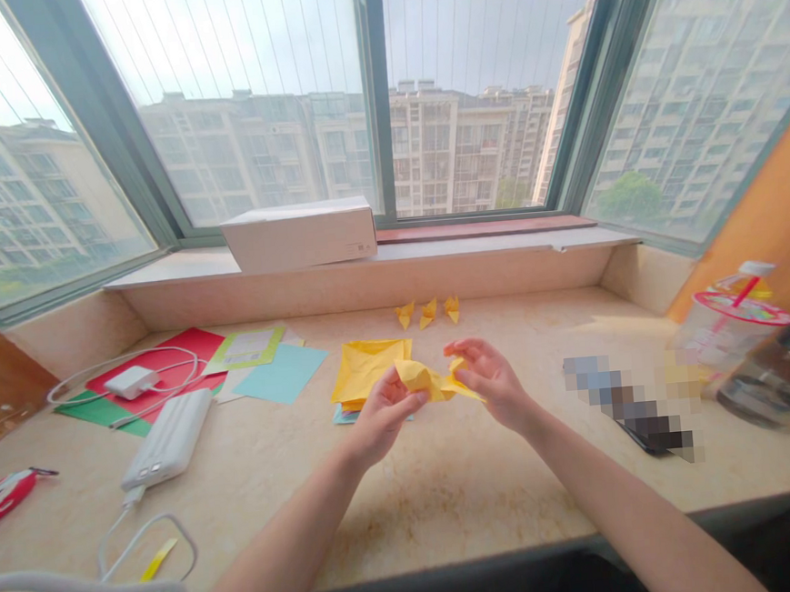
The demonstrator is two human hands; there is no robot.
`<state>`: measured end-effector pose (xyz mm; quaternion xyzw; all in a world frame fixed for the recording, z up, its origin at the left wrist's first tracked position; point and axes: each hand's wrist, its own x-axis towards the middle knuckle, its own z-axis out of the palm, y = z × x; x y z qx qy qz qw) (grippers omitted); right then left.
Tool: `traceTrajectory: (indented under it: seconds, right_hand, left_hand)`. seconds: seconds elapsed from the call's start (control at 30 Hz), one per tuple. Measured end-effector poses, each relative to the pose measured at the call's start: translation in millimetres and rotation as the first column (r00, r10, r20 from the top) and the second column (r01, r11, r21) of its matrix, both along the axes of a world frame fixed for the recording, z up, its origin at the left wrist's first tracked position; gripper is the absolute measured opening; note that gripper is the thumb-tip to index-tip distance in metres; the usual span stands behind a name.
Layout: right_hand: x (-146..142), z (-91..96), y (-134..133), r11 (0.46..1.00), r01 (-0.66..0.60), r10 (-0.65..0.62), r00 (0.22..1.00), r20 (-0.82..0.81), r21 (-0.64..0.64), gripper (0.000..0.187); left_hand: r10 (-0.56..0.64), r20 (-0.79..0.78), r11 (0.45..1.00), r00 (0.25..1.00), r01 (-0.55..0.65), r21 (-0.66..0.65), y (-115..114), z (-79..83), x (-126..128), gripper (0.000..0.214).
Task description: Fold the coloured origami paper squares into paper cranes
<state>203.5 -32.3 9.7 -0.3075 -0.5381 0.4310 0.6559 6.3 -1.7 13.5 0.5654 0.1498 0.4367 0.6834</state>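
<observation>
Between my hands is a crumpled, partly folded piece of yellow paper [426, 381]. My left hand [382, 416] pinches its left end, and my right hand [487, 382] holds its right end with the fingertips. Just behind my left hand lies a flat stack of yellow paper [366, 369], resting on a blue sheet [339, 417]. Farther back, near the wall, stand several small folded yellow paper figures [427, 313] in a row, apart from both hands.
To the left lie a teal sheet [279, 373], red card [167, 359], white charger [132, 382], and white power bank [166, 439] with cables. To the right are a pixelated phone [629, 408], a plastic cup [730, 329], and a dark bottle [774, 377]. A white box [298, 236] sits on the windowsill.
</observation>
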Motion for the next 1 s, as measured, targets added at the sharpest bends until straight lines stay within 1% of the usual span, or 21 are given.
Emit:
traceTrajectory:
  seconds: [0.07,0.13,0.3,0.37,0.47,0.53,0.6,0.67,0.7,0.83,0.97,1.0]
  right_hand:
    - [-0.3,-0.2,2.0,0.999,0.036,-0.037,0.999,0.018,0.023,0.037]
    - [-0.6,-0.7,3.0,0.999,0.033,-0.033,0.999,0.036,0.017,0.040]
    - [-1.4,0.4,-0.5,0.994,-0.098,0.101,0.992,0.069,-0.045,0.046]
    - [-1.9,1.4,-2.3,0.992,-0.110,0.116,0.987,0.111,-0.059,0.053]
    - [-2.2,1.0,-2.8,0.997,-0.038,0.052,0.975,0.215,-0.068,0.057]
    - [-2.1,-1.1,-1.9,0.997,0.011,0.012,0.958,0.285,-0.079,0.051]
    - [-2.0,-4.0,-0.7,0.994,0.051,-0.017,0.946,0.323,-0.099,0.040]
    - [-1.8,-6.9,0.5,0.989,0.096,-0.054,0.945,0.324,-0.116,0.033]
    - [-1.7,-7.9,1.1,0.985,0.124,-0.080,0.946,0.314,-0.123,0.032]
    - [-1.9,-9.3,2.7,0.968,0.216,-0.173,0.945,0.278,-0.131,0.036]
    - [-2.7,-8.6,2.6,0.953,0.287,-0.253,0.931,0.262,-0.100,0.036]
    - [-2.6,-8.5,2.2,0.950,0.298,-0.266,0.926,0.267,-0.089,0.035]
  left_hand:
    - [0.010,-0.003,0.999,1.000,-0.010,0.033,0.3,-2.1,-0.2,0.027]
    - [0.024,-0.007,0.997,1.000,-0.024,0.068,0.6,-3.5,-0.4,0.025]
    - [0.085,-0.067,0.986,0.994,-0.074,0.152,2.0,-3.1,-0.8,0.022]
    - [0.135,-0.079,0.972,0.988,-0.116,0.206,2.3,-1.1,-0.6,0.021]
    - [0.226,-0.068,0.935,0.972,-0.197,0.295,2.7,1.4,-0.8,0.017]
    - [0.279,-0.076,0.903,0.957,-0.235,0.360,3.3,1.4,-1.2,0.014]
    - [0.312,-0.097,0.872,0.945,-0.244,0.425,4.0,0.4,-1.5,0.013]
    - [0.325,-0.112,0.846,0.939,-0.236,0.478,4.4,-0.5,-1.3,0.013]
    - [0.328,-0.113,0.834,0.938,-0.232,0.500,4.4,-0.5,-1.0,0.013]
    - [0.354,-0.111,0.791,0.929,-0.234,0.565,1.8,2.3,-0.3,0.012]
    - [0.390,-0.183,0.790,0.902,-0.226,0.569,-2.4,4.7,-2.1,0.003]
    - [0.401,-0.198,0.791,0.895,-0.229,0.567,-3.0,4.5,-2.6,0.005]
